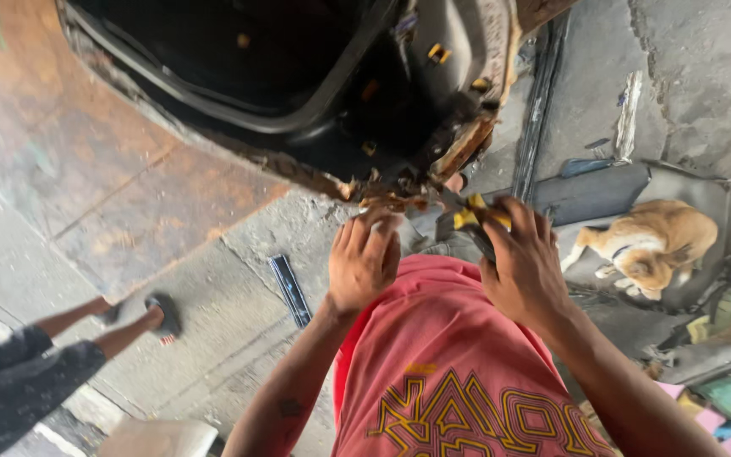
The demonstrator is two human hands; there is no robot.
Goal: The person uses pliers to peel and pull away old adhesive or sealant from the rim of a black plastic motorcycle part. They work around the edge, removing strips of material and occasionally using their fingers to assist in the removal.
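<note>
- Rusted metal flakes along the lower corner of a dark car door [315, 93], where the torn, orange-brown edge [399, 193] hangs just above the person's hands.
- Left hand [364, 262] reaches up to that ragged edge, its fingers [374, 227] curled together and pinching a crumbling strip of the corroded metal.
- Right hand [524, 269] is wrapped around a yellow-handled tool [477, 218], fingers pressed tight on the grip; its working end points at the same rusted spot, though the tip is hidden and its kind cannot be told.
- Judged from this, the step in hand is picking or cutting away rotten metal at the door's corner; the next move seems to call for a steady hold on the loose strip while the tool bites close beside the fingertips, with care for sharp edges.
- Below is a cracked concrete floor [213, 279], stained rust-brown in patches, with a dark flat strip [289, 289] lying on it.
- A tan dog [653, 241] lies on grey sheeting to the right, near scattered scraps.
- Another person's legs [103, 326] in sandals stand at the left.
</note>
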